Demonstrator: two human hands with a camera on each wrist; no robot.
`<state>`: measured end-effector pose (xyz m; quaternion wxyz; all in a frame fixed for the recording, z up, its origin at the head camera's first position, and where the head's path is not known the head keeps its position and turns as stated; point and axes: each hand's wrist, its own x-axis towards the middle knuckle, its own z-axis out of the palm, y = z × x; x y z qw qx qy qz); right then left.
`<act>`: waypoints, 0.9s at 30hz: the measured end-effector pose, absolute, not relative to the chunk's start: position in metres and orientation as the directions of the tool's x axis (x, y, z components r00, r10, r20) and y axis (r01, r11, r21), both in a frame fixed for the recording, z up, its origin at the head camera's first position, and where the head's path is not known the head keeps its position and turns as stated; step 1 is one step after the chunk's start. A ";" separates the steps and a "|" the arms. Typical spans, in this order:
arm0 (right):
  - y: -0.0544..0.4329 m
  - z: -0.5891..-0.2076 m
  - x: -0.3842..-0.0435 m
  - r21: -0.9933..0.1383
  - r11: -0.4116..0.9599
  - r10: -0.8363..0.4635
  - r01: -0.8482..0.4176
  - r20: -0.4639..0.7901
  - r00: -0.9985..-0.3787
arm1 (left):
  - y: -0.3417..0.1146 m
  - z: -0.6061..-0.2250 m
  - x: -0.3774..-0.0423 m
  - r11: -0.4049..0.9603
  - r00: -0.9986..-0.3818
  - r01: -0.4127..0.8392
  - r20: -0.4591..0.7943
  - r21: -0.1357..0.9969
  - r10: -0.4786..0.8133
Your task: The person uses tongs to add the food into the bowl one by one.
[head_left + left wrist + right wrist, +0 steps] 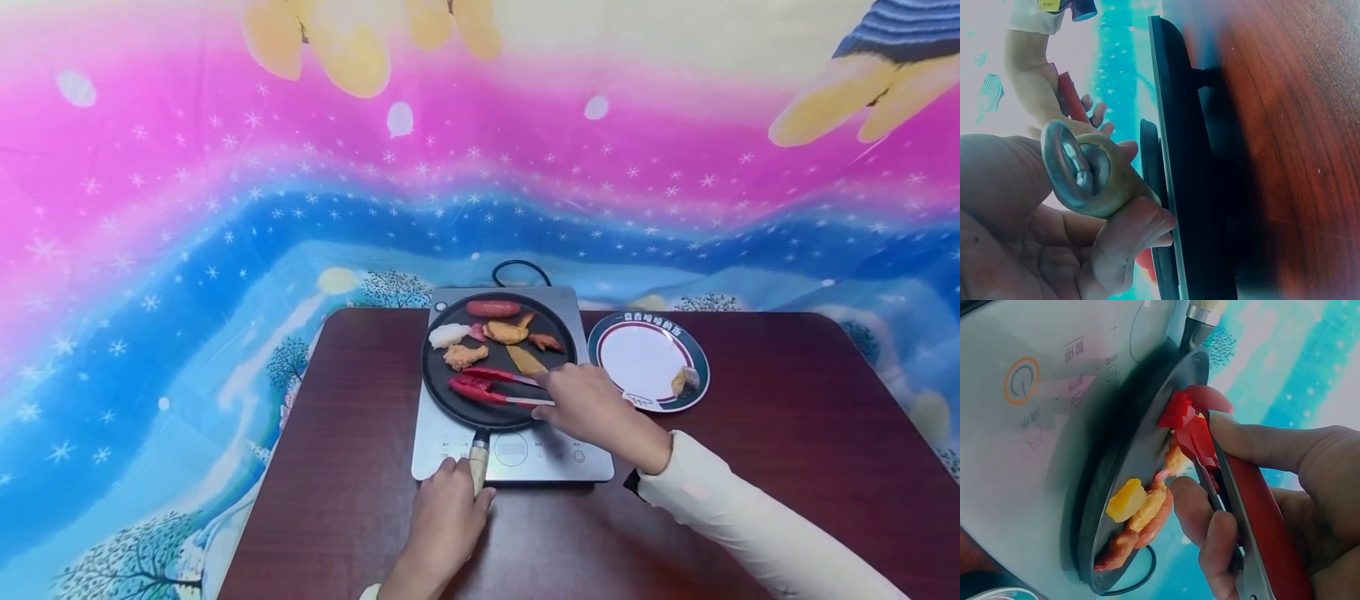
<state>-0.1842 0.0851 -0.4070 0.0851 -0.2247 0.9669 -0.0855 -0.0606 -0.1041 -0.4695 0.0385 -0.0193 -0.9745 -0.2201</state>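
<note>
My left hand (pixel 447 510) grips the pale handle (pixel 477 467) of a round black frying pan (pixel 444 400); the metal loop at the handle's end shows in the left wrist view. My right hand (pixel 592 412) holds red-and-metal tongs (pixel 1259 512), thumb on one arm and fingers on the other. Their red tips (pixel 468 386) are over the pan's near side, spread a little apart. In the pan lie a red sausage (pixel 492 308), a white piece (pixel 448 336), a fried drumstick (pixel 465 357), a browned chicken wing (pixel 506 332), a small reddish-brown piece (pixel 546 342) and a yellow wedge (pixel 527 361).
Under the pan is a silver induction cooker (pixel 427 450) with a black cord (pixel 521 262) behind it. To its right, a green-rimmed plate (pixel 633 358) bears one brownish piece (pixel 684 382). All stand on a dark red wooden table (pixel 360 417) before a patterned cloth (pixel 225 250).
</note>
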 end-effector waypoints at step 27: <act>0.081 -0.417 -0.180 -0.166 0.902 -0.420 -0.399 -0.127 -0.898 | -0.103 -0.469 -0.058 0.904 -0.995 0.066 0.098 0.421 0.027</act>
